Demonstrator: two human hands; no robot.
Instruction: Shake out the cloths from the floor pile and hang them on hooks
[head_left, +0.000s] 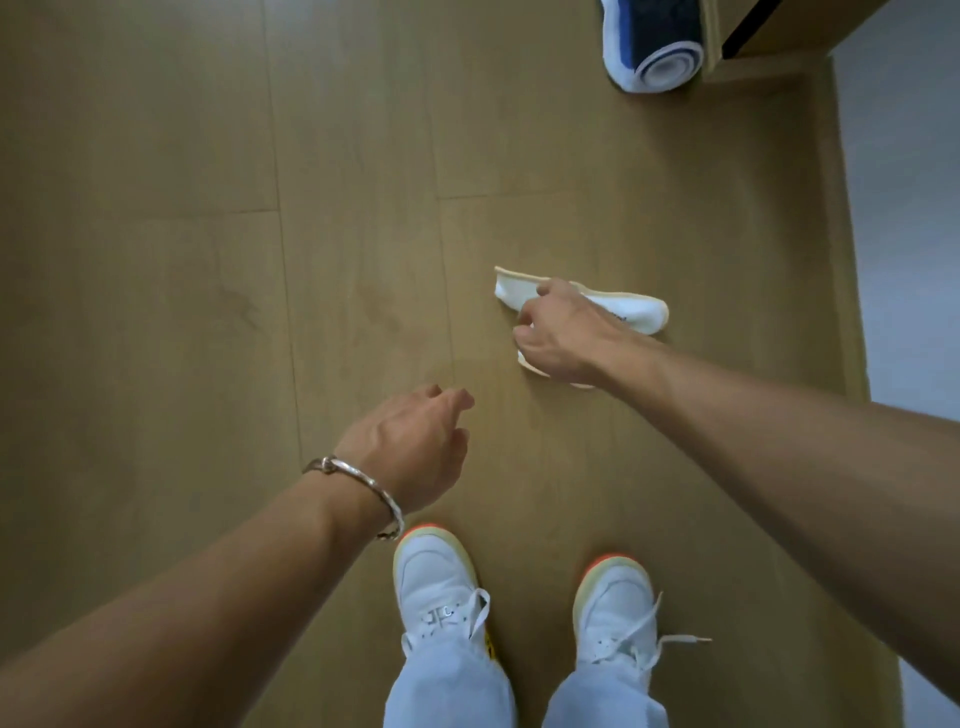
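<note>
Wooden floor (208, 208), rolled blue-and-white towel (657, 47) far right, white shoes (441, 587) below, white yellow-edged cloth (636, 312) ahead of them, gripped in the right hand (561, 332)'s curled fingers, left hand (415, 447) near, loosely open, empty, bracelet (358, 480) at wrist.

Right hand (563, 332) grips white cloth (636, 312) on floor (208, 208).

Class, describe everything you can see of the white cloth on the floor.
The white cloth is small, soft fabric with a cream-yellow edge trim and a tiny dark mark, unreadable. It lies crumpled and partly folded on the wooden floor. The right hand covers its middle, fingers curled, gripping it. The left hand hangs apart from it.
</note>
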